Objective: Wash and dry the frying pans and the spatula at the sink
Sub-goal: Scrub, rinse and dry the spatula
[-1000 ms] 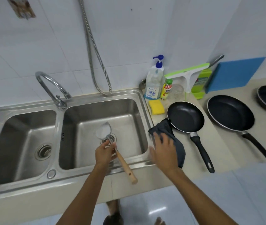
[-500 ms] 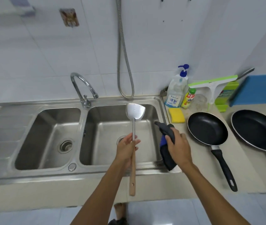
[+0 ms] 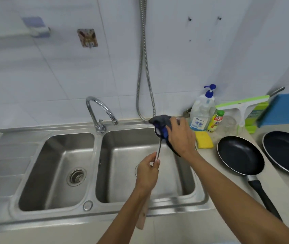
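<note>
My left hand (image 3: 148, 170) grips the spatula (image 3: 158, 152) by its metal shaft above the right sink basin (image 3: 122, 173); the wooden handle sticks out below my wrist. My right hand (image 3: 179, 136) holds a dark blue-grey cloth (image 3: 159, 123) wrapped around the spatula's blade, which is hidden by the cloth. On the counter to the right lie two black frying pans: a smaller frying pan (image 3: 239, 154) with its handle towards me and a larger frying pan (image 3: 287, 153) cut off by the frame edge.
A chrome tap (image 3: 99, 111) stands between the two basins, with a metal hose (image 3: 143, 67) hanging on the wall. A soap pump bottle (image 3: 201, 111), a small yellow bottle (image 3: 215, 120), a yellow sponge (image 3: 204, 142), a green squeegee (image 3: 242, 106) and a blue board (image 3: 288, 110) sit behind the pans.
My right hand picked the cloth up off the counter and brought it onto the spatula's blade. My left hand raised the spatula from the drain. The camera tilted upward.
</note>
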### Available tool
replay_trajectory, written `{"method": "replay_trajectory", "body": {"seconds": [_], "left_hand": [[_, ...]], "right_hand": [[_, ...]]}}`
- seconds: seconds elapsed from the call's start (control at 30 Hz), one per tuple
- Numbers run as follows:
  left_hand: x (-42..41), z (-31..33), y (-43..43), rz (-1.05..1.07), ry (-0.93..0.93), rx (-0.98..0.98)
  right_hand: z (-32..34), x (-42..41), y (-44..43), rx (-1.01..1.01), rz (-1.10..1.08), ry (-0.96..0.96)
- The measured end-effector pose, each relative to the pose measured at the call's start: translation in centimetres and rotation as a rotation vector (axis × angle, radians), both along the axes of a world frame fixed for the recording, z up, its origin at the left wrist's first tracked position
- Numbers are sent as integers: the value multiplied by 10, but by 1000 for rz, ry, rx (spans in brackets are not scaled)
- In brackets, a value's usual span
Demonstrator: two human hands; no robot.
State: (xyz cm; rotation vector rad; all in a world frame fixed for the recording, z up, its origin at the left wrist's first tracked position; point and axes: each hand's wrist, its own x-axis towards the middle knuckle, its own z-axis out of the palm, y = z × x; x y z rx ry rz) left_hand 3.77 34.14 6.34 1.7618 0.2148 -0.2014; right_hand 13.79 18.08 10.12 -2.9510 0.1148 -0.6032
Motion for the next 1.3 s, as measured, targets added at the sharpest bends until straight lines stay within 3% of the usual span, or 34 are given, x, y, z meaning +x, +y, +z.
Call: {"method": "replay_trajectory", "body": {"seconds": [0.1, 0.3, 0.47, 0.57, 0.67, 0.73, 0.83, 0.9, 1.1, 1.23, 1.3], "left_hand": [[-4, 1, 21, -53, -52, 13], [35, 19, 36, -22, 56, -112], [32, 20, 27, -94, -53, -89], [32, 18, 15, -99, -141, 32], [38, 19, 12, -100, -117, 12], [34, 19, 15, -107, -149, 49], [23, 21, 21, -72, -204, 141], [29, 21, 22, -32, -184, 227], [48, 7, 27, -100, -162, 528], [39, 2, 21, -200, -227, 529], [34, 0, 23, -200, -247, 514]], "right_hand": [[9, 25, -3, 152, -148, 33], [-4, 5, 21, 381, -60, -212], [-23, 4, 23, -4, 134, -237], [-22, 24, 13, -51, 45, -294], [-15, 41, 2, -17, 55, -243], [-9, 57, -7, 196, 8, -143], [8, 77, -33, 774, -79, -34], [19, 73, -45, 902, -66, -37], [35, 34, -23, 748, 202, -50], [4, 30, 9, 316, 339, 14], [-6, 41, 8, 333, 247, 41]]}}
